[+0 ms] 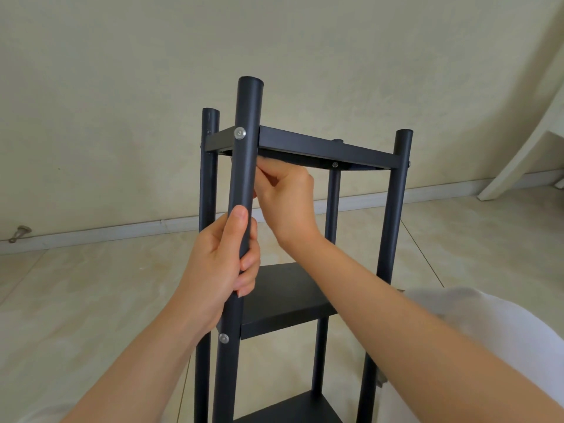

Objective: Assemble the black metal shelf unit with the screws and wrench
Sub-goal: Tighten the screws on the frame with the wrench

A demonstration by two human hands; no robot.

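Observation:
The black metal shelf unit [329, 148] stands upright in front of me on four round posts, with three shelf panels in view. My left hand [222, 257] grips the nearest post [245, 123] below its top screw [240, 133]. My right hand [287, 193] reaches behind that post, just under the top shelf, its fingers curled near the corner. Whether it holds anything there is hidden by the post and the fingers. A second silver screw [223, 338] sits lower on the same post beside the middle shelf [283, 300]. No wrench is in view.
A beige tiled floor [91, 300] runs to a cream wall with a pale baseboard [122, 230]. A white furniture leg [525, 154] leans at the right edge. A small metal doorstop [19, 232] sits by the baseboard at the left. My white-clothed knee [488, 315] is at lower right.

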